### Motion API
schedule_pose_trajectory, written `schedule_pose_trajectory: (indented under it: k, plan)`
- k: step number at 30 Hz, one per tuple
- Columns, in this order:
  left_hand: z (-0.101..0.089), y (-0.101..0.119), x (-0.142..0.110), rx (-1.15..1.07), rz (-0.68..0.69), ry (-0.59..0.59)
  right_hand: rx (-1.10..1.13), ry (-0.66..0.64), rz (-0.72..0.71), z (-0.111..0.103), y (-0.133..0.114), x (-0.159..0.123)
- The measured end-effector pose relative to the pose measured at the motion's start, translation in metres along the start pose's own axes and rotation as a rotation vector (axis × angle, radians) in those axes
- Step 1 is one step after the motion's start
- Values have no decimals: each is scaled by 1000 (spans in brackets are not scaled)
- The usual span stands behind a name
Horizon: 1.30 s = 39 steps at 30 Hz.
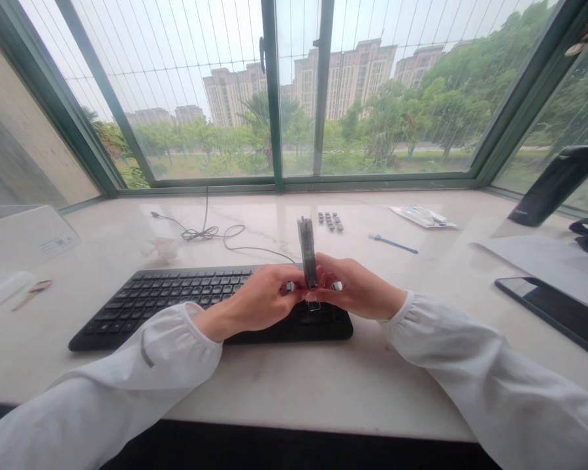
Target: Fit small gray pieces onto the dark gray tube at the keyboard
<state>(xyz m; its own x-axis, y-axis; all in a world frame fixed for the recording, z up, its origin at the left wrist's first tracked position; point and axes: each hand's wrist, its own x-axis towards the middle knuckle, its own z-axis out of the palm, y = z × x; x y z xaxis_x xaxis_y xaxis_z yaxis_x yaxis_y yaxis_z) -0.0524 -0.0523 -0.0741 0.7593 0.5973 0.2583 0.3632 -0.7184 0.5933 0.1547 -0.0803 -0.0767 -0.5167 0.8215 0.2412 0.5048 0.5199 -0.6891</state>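
One clear case (306,245), half-hidden between hands (259,300) (355,287)

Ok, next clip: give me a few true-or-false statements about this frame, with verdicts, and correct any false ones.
1. The left hand and right hand both hold a clear case. True.
2. The clear case lies flat on the keyboard. False: it is held upright above the keyboard.
3. A black cable lies looped on the marble sill beyond the keyboard. True.
4. The right hand holds the slim blue tool. False: that tool lies on the sill, apart from both hands.
5. The window looks out on trees and tall buildings. True.
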Motion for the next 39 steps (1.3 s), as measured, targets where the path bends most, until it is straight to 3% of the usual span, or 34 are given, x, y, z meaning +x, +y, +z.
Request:
schedule_pose_trajectory:
  k: [19,28,39]
  plan:
    - [-1,1,-2,9,50,-23,11,6,-24,2,-1,-2]
    - [-3,1,-4,33,63,-39,-109,23,-125,0,-1,-3]
    - [-2,-1,-3,10,82,-36,-33,52,-76,6,1,-3]
